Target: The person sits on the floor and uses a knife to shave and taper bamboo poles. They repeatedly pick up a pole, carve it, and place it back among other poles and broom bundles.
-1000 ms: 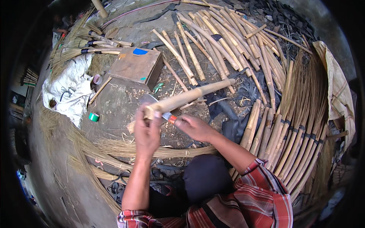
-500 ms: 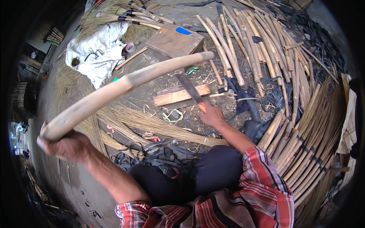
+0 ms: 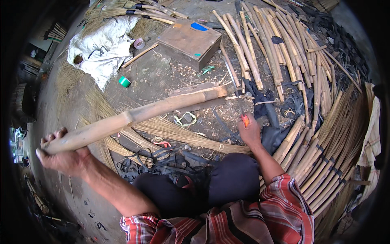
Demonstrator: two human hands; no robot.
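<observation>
My left hand is closed round the near end of a thick bamboo pole that slants up to the right. The pole's far end lies across a wooden block on the ground; I cannot tell whether they touch. My right hand, just right of that far end, grips the orange handle of a machete. Its blade shows nearly edge-on as a thin line, apart from the pole. Beneath the pole and in front of my knees lies a bundle of straw-like broom stalks.
A wooden box stands beyond the block. Many bamboo poles lie at the far right, with bound brooms nearer. A white sack and a green tape roll are on the left. Black strips lie by my knees.
The pole's far end has come down and nearer, over the block. My right hand has moved right and slightly nearer, and the machete blade has turned from broadside to nearly edge-on.
</observation>
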